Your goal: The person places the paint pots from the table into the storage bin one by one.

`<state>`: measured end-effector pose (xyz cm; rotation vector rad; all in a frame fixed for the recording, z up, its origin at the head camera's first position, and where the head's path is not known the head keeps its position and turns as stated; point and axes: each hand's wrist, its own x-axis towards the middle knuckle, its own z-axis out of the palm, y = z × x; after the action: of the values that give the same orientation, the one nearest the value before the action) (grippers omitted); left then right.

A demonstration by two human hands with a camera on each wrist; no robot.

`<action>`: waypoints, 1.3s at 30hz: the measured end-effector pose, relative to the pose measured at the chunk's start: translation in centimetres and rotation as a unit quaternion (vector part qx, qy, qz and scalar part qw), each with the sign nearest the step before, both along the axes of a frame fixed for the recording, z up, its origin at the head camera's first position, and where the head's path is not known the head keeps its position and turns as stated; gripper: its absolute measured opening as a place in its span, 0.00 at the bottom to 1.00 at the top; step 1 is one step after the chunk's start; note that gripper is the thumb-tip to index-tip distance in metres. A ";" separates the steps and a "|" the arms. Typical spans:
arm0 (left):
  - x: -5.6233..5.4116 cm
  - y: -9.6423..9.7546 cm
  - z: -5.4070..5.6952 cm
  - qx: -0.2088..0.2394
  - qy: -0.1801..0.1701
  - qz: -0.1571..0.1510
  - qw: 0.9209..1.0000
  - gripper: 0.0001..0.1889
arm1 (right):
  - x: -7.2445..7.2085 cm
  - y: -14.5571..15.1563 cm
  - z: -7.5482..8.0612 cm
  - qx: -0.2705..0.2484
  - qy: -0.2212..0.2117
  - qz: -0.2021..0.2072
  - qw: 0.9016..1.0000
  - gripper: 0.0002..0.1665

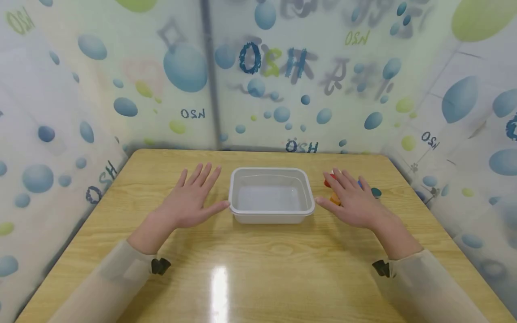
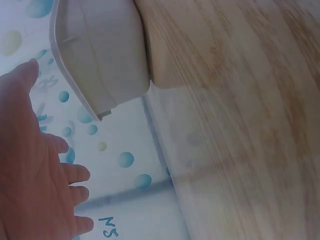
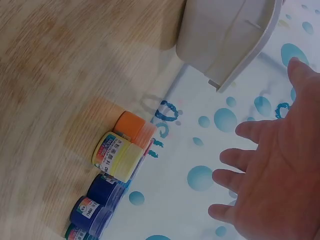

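A white rectangular plastic tub [image 1: 271, 218] stands upright on the wooden table, its inside bare. On its left side my left hand [image 1: 190, 199] is spread palm down, the thumb tip right at the rim. My right hand [image 1: 353, 199] is spread on the other side, thumb close to the tub's right corner, and holds nothing. Under and behind that hand, partly hidden in the head view, sit several small paint jars; the right wrist view shows an orange jar [image 3: 131, 125], a yellow jar [image 3: 116, 156] and dark blue jars [image 3: 90, 212] in a cluster.
The light wooden table [image 1: 278, 269] reaches from the front of the view to a curtain [image 1: 161, 121] with blue and green drops, which hangs behind and along both sides. A dark teal jar lid [image 1: 376, 193] shows right of the right hand.
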<state>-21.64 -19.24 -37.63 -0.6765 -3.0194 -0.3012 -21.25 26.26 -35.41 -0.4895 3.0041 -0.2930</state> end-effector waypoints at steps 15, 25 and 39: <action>-0.6 0.2 -0.3 0.122 -0.004 -0.051 0.991 0.41 | 0.2 0.0 0.8 -0.078 0.063 0.015 0.995 0.34; -1.4 1.8 -0.7 0.133 -0.115 -0.054 0.983 0.51 | 0.3 0.0 0.5 -0.071 0.053 0.006 0.996 0.32; -2.2 3.4 -1.5 0.093 -0.117 -0.049 0.988 0.60 | 0.3 0.7 0.3 -0.064 0.049 -0.005 0.997 0.35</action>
<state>-23.88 -15.80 -39.14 -0.8263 -3.1214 -0.7049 -21.00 26.92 -35.09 -0.5144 3.0970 -0.4768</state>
